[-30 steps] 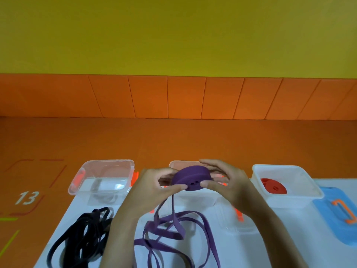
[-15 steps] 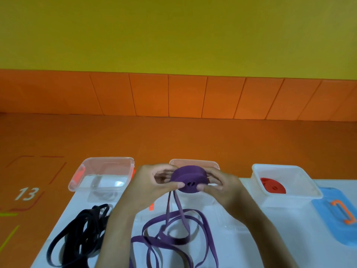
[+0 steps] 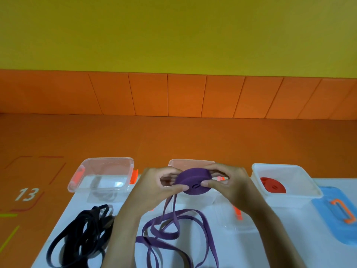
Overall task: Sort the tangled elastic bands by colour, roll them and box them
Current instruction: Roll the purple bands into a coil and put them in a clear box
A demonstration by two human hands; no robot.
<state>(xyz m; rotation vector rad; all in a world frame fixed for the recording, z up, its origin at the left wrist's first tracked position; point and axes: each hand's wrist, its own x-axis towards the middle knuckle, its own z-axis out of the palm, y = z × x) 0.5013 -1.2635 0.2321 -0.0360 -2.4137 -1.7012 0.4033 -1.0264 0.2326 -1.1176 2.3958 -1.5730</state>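
Spanning the lower view, the worktop point(image 3: 297, 225) carries the left box point(image 3: 77, 176) at nine o'clock of the purple roll point(image 3: 193, 178), the middle box point(image 3: 191, 161) at twelve, the right box point(image 3: 301, 176) at three, black bands point(image 3: 81, 238) at eight and loose purple band point(image 3: 154, 243) at six. The left hand point(image 3: 154, 186) and right hand point(image 3: 229, 184) pinch the roll between curled fingers point(image 3: 174, 188). A red roll point(image 3: 272, 185) lies in the right box.

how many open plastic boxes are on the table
3: a clear plastic box on the left, a second clear plastic box in the middle, partly behind the purple elastic roll, and a white plastic box on the right.
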